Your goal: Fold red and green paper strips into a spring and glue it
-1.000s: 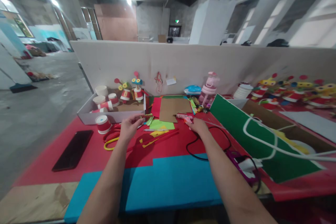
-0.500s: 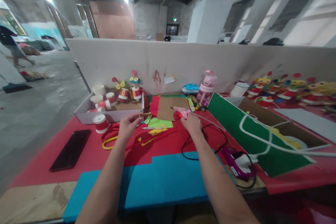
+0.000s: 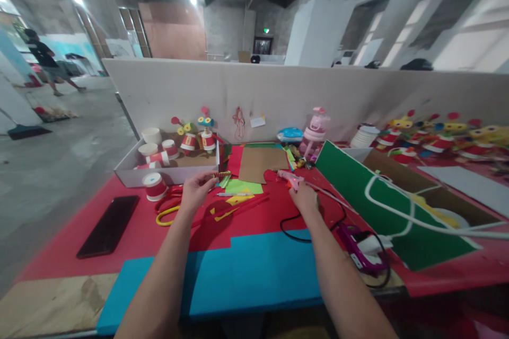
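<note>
Between the fingertips of my left hand (image 3: pixel 198 191) is a small folded paper spring (image 3: pixel 221 174), striped dark and yellow. My right hand (image 3: pixel 304 197) is wrapped round a pink hot glue gun (image 3: pixel 291 178), its nozzle pointing left over the red table cover. Between the hands lie green paper (image 3: pixel 244 186), a pen (image 3: pixel 231 194) and yellow paper scraps (image 3: pixel 226 211). Brown cardboard (image 3: pixel 254 164) lies just beyond them. Scissors with a yellow handle (image 3: pixel 162 216) rest left of my left wrist.
A white box (image 3: pixel 169 175) holds paper cups and two cup figures. A black phone (image 3: pixel 108 226) lies at left. On the right stand a green-sided box (image 3: pixel 374 206) and a purple power strip (image 3: pixel 360 246) with cables. A person (image 3: pixel 44 58) walks in the far left background.
My right hand has moved right and slightly nearer with the glue gun, away from the cardboard. The left hand stays nearly still with the paper spring. The background person has come further into view.
</note>
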`<action>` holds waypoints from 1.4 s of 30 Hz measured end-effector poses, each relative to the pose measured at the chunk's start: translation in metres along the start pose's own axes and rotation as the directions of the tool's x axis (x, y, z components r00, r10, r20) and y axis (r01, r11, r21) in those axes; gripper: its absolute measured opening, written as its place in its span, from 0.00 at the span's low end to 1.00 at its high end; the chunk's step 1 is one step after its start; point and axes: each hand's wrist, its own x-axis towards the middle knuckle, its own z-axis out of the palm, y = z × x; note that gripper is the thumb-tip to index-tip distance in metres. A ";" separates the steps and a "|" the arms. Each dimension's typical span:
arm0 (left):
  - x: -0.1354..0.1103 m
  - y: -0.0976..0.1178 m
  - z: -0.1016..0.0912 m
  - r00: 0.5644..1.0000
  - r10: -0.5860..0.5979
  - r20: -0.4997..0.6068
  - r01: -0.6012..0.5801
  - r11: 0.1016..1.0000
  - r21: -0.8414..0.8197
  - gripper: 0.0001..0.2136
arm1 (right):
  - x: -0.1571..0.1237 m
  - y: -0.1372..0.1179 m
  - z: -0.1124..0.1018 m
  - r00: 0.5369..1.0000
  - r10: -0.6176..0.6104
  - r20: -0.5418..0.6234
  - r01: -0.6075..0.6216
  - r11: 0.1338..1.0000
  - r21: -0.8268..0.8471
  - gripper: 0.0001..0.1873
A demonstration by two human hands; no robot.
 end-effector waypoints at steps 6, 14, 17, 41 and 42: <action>0.001 -0.001 0.000 1.000 -0.008 -0.002 0.008 1.000 -0.028 0.18 | -0.013 0.013 -0.009 0.991 -0.061 0.115 0.072 0.993 -0.095 0.19; -0.001 0.002 0.001 1.000 -0.005 0.009 0.006 1.000 -0.030 0.19 | -0.045 0.007 -0.019 0.988 -0.076 0.132 0.093 0.988 -0.127 0.19; -0.001 0.002 0.000 1.000 -0.010 0.011 0.010 1.000 -0.024 0.18 | -0.047 0.008 -0.024 0.986 -0.033 0.164 0.050 0.993 -0.103 0.18; -0.006 -0.011 0.021 0.949 -0.221 0.223 0.284 0.908 -0.308 0.17 | -0.078 -0.124 0.030 0.903 -0.429 0.036 -0.091 -0.107 0.990 0.20; -0.006 -0.011 0.021 0.944 -0.232 0.233 0.300 0.897 -0.325 0.17 | -0.078 -0.125 0.029 0.884 -0.462 0.064 -0.144 -0.140 0.980 0.21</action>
